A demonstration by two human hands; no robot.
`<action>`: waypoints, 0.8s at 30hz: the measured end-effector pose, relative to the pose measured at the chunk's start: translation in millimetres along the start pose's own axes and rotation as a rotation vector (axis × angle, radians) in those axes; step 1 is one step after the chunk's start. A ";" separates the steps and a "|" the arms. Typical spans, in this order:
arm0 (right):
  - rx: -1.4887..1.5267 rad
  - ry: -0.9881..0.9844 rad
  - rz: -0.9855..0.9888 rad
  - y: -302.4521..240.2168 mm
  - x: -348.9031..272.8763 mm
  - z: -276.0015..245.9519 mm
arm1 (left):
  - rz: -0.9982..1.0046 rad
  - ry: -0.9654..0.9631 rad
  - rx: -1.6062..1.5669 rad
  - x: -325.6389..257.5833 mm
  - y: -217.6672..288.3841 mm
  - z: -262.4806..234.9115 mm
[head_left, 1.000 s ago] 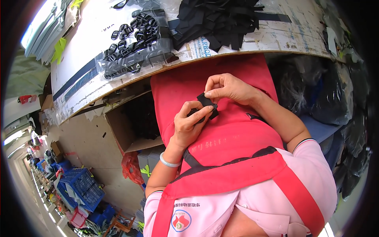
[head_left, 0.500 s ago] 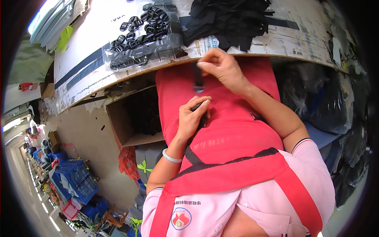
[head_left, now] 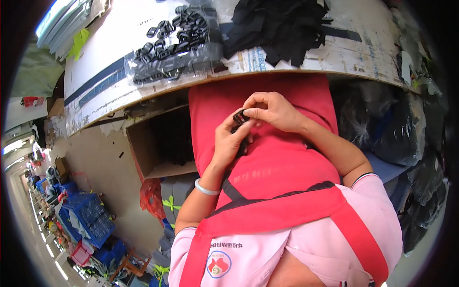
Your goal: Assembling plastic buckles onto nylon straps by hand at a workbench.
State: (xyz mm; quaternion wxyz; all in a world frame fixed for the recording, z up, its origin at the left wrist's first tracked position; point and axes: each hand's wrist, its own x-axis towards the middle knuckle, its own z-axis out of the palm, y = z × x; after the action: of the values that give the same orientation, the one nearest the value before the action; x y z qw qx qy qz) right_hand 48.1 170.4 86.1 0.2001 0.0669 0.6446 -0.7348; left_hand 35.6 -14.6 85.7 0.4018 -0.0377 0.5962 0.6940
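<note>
Over the red apron [head_left: 287, 148] in my lap, both hands meet at a small black slide buckle [head_left: 240, 117]. My left hand [head_left: 229, 137] is closed round its lower side, thumb on top. My right hand [head_left: 276, 113] pinches at its upper right edge with thumb and forefinger. Dark material shows below my left fingers, mostly hidden by them. On the table ahead, a clear plastic bag [head_left: 191, 64] lies spread under a heap of black buckles [head_left: 184, 36]. To its right is a pile of black webbing pieces [head_left: 279, 28].
The table's curved front edge [head_left: 267, 72] runs just beyond my lap. An open cardboard box [head_left: 158, 170] stands below it at left, with a red plastic bag [head_left: 151, 197] beside it. Plastic-wrapped dark bundles [head_left: 399, 129] crowd the right. Blue crates [head_left: 88, 217] stand on the floor far left.
My right hand has come down from near the table edge to my left hand. The black strip blurred below it before is now hidden, and the buckle shows between my hands.
</note>
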 end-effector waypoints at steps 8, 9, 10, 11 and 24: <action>0.076 -0.009 -0.052 9.0 -11.1 3.4 | 0.017 -0.044 -0.336 22.5 -17.9 -11.0; 0.072 -0.006 -0.056 3.8 -9.8 -3.2 | 0.009 -0.098 -0.342 24.4 -16.6 -15.1; -0.224 0.052 -0.264 -1.4 -6.5 -14.1 | -0.019 -0.089 -0.358 23.5 -14.5 -18.7; -0.521 0.110 -0.471 -8.2 -2.1 -25.1 | -0.015 -0.089 -0.359 24.5 -14.4 -23.2; -1.338 0.449 -0.635 -37.5 79.6 -78.3 | -0.091 -0.119 -0.476 28.2 -17.1 -26.8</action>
State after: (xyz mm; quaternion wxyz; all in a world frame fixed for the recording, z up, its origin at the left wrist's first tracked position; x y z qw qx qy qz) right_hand -51.1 233.4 79.7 -0.1577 -0.1089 0.9648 -0.1800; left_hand 15.5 -23.6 49.4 0.4468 -0.1174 0.3889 0.7971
